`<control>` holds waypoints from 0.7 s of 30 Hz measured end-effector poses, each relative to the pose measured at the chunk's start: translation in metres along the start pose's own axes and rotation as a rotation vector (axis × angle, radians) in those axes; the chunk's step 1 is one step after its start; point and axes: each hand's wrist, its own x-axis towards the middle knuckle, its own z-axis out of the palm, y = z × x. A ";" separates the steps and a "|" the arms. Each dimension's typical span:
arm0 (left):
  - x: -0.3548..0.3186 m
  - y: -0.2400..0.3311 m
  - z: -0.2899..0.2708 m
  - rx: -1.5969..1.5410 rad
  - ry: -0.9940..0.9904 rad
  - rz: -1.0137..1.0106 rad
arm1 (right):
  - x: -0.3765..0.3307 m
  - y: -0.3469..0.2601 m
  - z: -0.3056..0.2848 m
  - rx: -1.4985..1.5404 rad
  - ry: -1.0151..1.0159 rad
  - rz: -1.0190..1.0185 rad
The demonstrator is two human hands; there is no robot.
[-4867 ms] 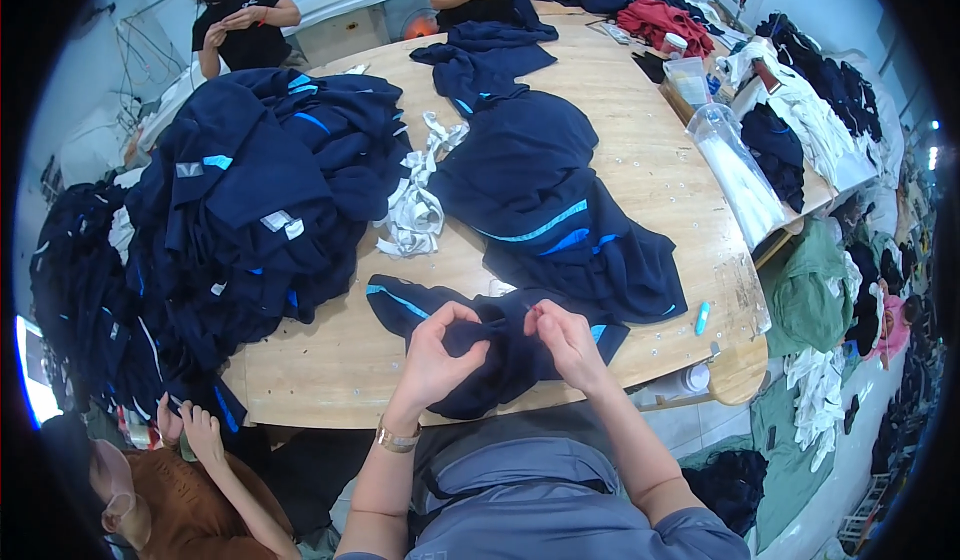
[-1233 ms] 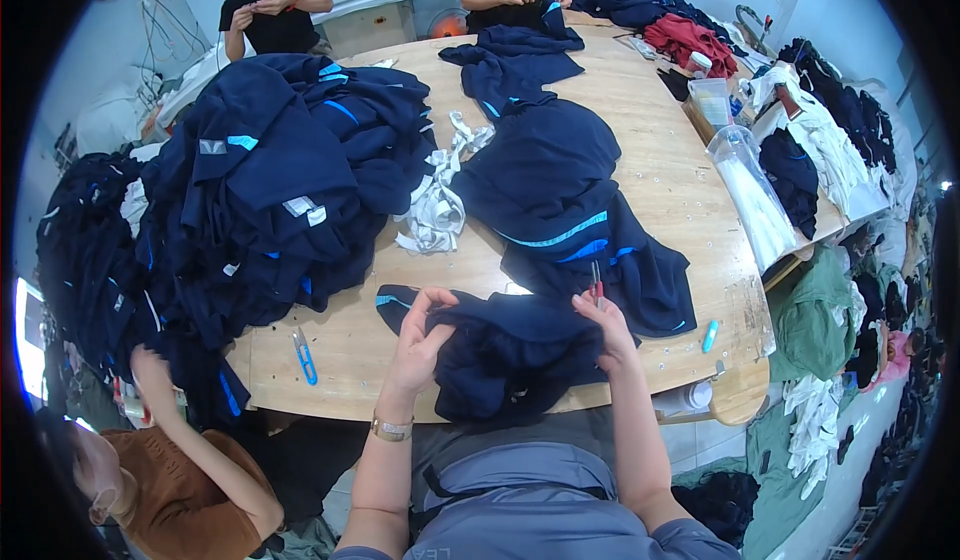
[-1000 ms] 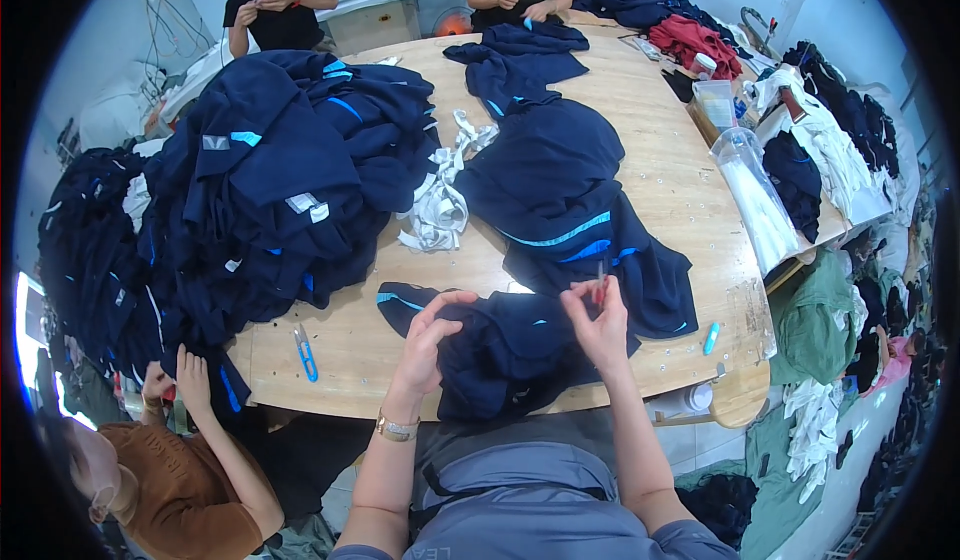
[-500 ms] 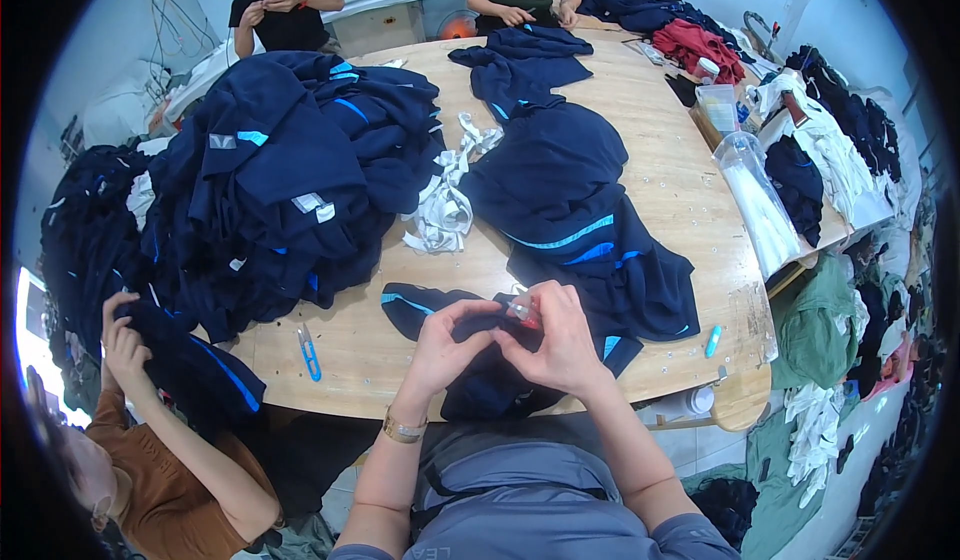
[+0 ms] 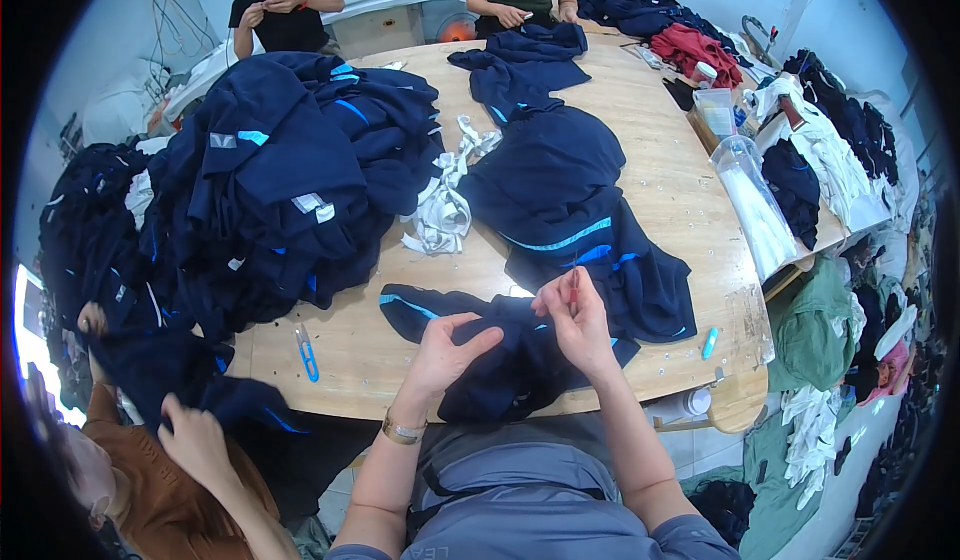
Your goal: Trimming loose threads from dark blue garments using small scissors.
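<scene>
A navy garment with light-blue trim (image 5: 500, 380) lies bunched at the table edge in front of me. My left hand (image 5: 448, 352) rests on its left part, thumb spread away from the fingers. Above the garment's right part, my right hand (image 5: 577, 325) is closed around a small red tool (image 5: 573, 296). The tool is slim, and the fingers hide most of it, so its exact kind is unclear. Just beyond lies another navy garment with a light-blue strip (image 5: 550, 175).
A large navy garment pile (image 5: 280, 180) fills the left, with white fabric strips (image 5: 440, 215) beside it. Blue thread snips (image 5: 307, 353) and a small turquoise object (image 5: 710, 343) flank me. A co-worker's hand (image 5: 197, 445) handles navy cloth at lower left; two people stand across the table.
My hands were together at the garment; now my right hand has lifted up and right with the red tool, and the left thumb has spread. The left co-worker's hand has dropped lower.
</scene>
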 end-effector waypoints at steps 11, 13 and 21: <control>-0.003 0.011 0.007 0.160 0.014 0.076 | -0.004 -0.011 0.009 -0.227 -0.060 -0.117; -0.004 0.011 0.006 0.129 0.012 0.056 | 0.000 0.000 0.004 0.154 0.004 -0.085; -0.001 0.005 -0.005 0.070 0.032 0.057 | 0.005 -0.001 -0.024 0.898 0.168 -0.006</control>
